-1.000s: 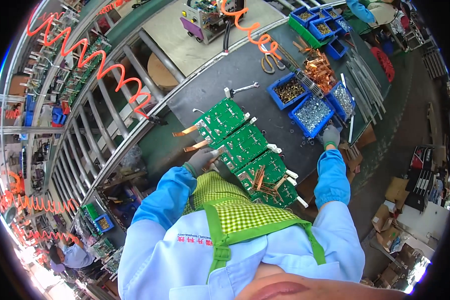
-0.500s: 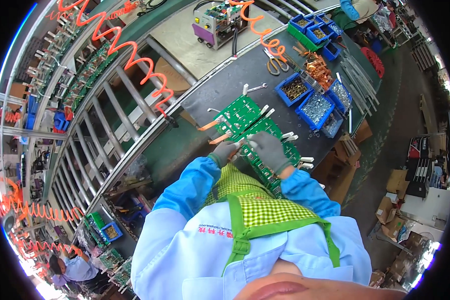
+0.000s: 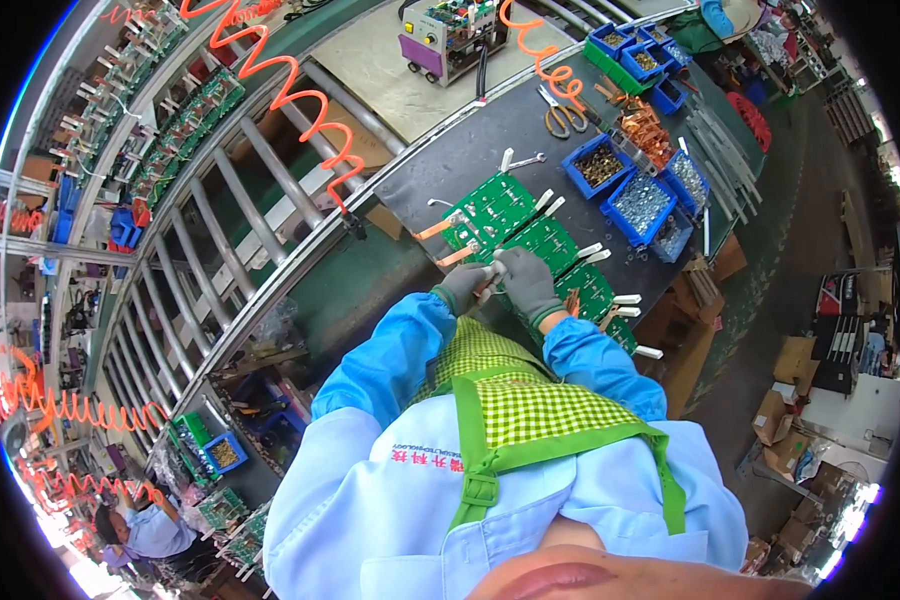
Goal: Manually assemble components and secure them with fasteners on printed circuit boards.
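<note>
My left hand and my right hand, both in grey gloves, meet at the near edge of a row of green circuit boards. Their fingers are closed together at the fingertips, around something small and pale that I cannot make out. White cable-like tabs stick out from the boards' right side. Two flat copper strips project from the left end of the row. Another copper piece lies on the boards right of my right hand. A wrench lies beyond the far board.
Blue bins of small metal hardware stand right of the boards, with copper parts behind them. Scissors lie on the dark bench. A roller conveyor runs along the left, under a coiled orange hose.
The view has shifted slightly, so the bench sits higher and further right. My right hand has drawn left across the boards, closer against my left hand.
</note>
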Tool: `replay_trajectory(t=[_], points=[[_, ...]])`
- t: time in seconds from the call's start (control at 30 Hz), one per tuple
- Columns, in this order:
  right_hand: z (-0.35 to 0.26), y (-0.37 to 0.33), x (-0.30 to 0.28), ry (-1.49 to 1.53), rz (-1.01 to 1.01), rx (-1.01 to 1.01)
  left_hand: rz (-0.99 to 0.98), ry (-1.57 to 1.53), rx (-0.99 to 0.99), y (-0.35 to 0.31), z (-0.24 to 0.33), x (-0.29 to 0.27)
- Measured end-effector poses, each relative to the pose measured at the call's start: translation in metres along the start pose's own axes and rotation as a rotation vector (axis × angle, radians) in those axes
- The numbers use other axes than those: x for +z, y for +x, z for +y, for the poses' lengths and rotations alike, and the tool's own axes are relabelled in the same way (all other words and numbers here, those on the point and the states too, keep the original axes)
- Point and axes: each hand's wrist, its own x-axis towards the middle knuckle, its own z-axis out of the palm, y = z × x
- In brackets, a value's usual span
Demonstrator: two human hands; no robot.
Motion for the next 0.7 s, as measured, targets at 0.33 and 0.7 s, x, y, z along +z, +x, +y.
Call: replay_trajectory(t=[0.33, 0.7], points=[[0.006, -0.008, 0.000, -0.203, -0.093, -0.181, -0.122, -0.054, 0.051, 0.015, -0.009, -0.014], [-0.018, 0.031, -0.031, -0.115, -0.462, 0.212, -0.108, -0.100, -0.003, 0.013, -0.005, -0.015]])
